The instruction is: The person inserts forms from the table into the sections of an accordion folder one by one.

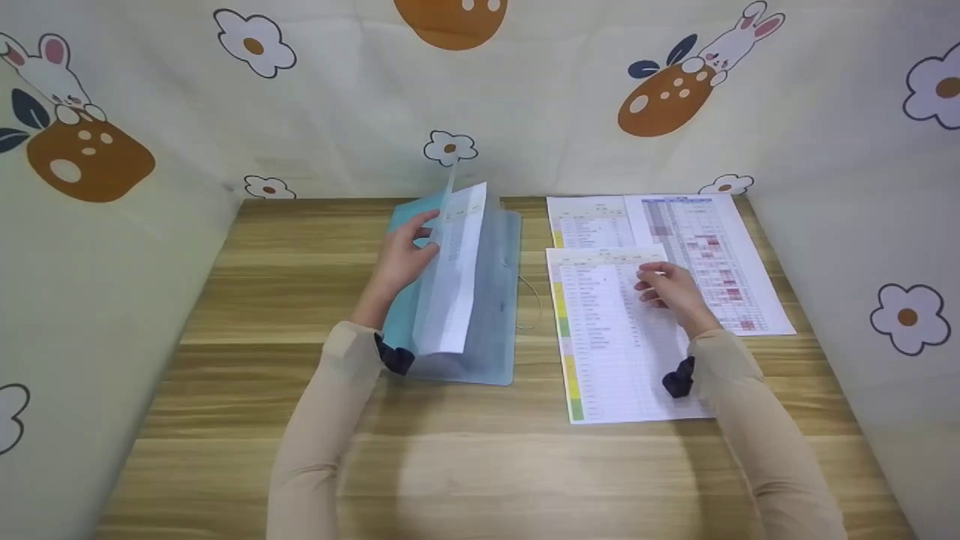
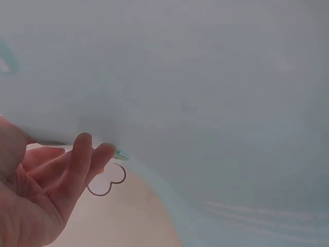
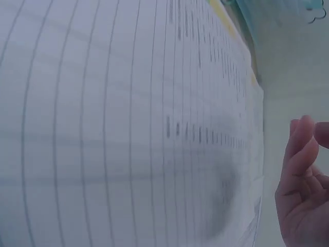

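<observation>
My left hand (image 1: 403,253) pinches the upright edge of a translucent blue flap of a document folder (image 1: 495,337), which stands partly open on the table. In the left wrist view the thumb is hidden behind the flap (image 2: 205,103) and the fingers (image 2: 79,159) lie at its edge. A white printed sheet (image 1: 463,277) stands tilted inside the folder. My right hand (image 1: 671,292) is over a printed table sheet (image 1: 607,360) with a coloured left edge; its fingers are loosely bent. Nothing shows between those fingers (image 3: 300,149) in the right wrist view.
Behind the front sheet lie two more printed sheets, one with a coloured left strip (image 1: 589,217) and one with red-marked cells (image 1: 712,255). A thin cord (image 1: 534,300) loops from the folder's right side. Patterned cloth (image 1: 525,90) walls the wooden table (image 1: 285,262).
</observation>
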`<state>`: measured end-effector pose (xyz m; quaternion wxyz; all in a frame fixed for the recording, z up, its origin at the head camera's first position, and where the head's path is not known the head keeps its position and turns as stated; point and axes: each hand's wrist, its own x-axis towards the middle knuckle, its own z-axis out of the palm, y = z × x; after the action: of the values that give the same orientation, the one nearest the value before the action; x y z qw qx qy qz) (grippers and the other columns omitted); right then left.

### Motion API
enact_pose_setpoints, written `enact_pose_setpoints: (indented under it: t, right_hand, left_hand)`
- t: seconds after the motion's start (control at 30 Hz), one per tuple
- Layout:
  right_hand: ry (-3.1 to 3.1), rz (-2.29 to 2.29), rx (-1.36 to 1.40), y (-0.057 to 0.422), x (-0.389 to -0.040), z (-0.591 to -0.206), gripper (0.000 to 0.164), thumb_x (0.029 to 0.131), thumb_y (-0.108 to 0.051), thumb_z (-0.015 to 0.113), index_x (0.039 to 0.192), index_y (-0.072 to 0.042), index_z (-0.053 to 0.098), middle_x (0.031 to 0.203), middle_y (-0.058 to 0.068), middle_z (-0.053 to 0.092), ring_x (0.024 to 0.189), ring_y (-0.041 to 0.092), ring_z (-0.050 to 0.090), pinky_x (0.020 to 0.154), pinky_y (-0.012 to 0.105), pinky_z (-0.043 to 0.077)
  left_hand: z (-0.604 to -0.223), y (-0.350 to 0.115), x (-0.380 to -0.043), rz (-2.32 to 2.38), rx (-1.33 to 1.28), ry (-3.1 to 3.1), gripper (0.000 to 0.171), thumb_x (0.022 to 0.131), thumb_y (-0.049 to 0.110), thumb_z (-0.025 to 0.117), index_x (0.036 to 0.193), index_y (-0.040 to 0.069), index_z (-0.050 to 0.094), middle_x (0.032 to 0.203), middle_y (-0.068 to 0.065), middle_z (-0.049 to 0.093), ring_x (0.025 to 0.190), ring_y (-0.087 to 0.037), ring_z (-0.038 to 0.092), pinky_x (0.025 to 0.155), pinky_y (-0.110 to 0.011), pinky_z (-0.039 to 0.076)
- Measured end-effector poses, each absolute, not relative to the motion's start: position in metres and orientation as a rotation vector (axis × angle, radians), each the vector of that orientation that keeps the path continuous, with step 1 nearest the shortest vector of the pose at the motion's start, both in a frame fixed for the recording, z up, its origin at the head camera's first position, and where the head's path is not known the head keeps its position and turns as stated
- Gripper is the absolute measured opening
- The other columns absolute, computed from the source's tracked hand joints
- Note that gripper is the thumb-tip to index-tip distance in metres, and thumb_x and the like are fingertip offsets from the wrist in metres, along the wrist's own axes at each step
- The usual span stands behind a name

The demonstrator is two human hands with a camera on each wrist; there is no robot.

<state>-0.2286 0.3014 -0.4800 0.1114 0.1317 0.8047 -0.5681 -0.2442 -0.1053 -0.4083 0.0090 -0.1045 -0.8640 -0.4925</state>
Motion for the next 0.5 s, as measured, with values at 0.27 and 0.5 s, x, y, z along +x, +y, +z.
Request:
enact_pose_setpoints:
  t: [0.27, 0.5]
  right_hand:
    - [2.506, -1.465, 0.483, 0.348, -0.222, -0.490, 0.043, 0.084, -0.024, 0.058, 0.114, 0.005, 0.048, 0.085, 0.010, 0.057, 0.063, 0.012, 0.055, 0.059, 0.026, 0.045]
    - [2.555, -1.213, 0.501, 0.365, -0.218, -0.495, 0.049, 0.080, -0.030, 0.060, 0.112, 0.005, 0.046, 0.090, 0.013, 0.053, 0.073, 0.020, 0.051, 0.063, 0.029, 0.042]
  left_hand:
    - [-0.404, -0.112, -0.244, -1.623, -0.290, -2.705, 0.048, 0.084, 0.004, 0.047, 0.131, 0.010, 0.042, 0.126, -0.011, 0.044, 0.106, -0.021, 0.048, 0.077, -0.033, 0.045]
    - [-0.401, -0.115, -0.243, -1.657, -0.305, -2.665, 0.048, 0.083, 0.003, 0.048, 0.130, 0.007, 0.042, 0.124, -0.013, 0.045, 0.105, -0.022, 0.049, 0.077, -0.034, 0.045]
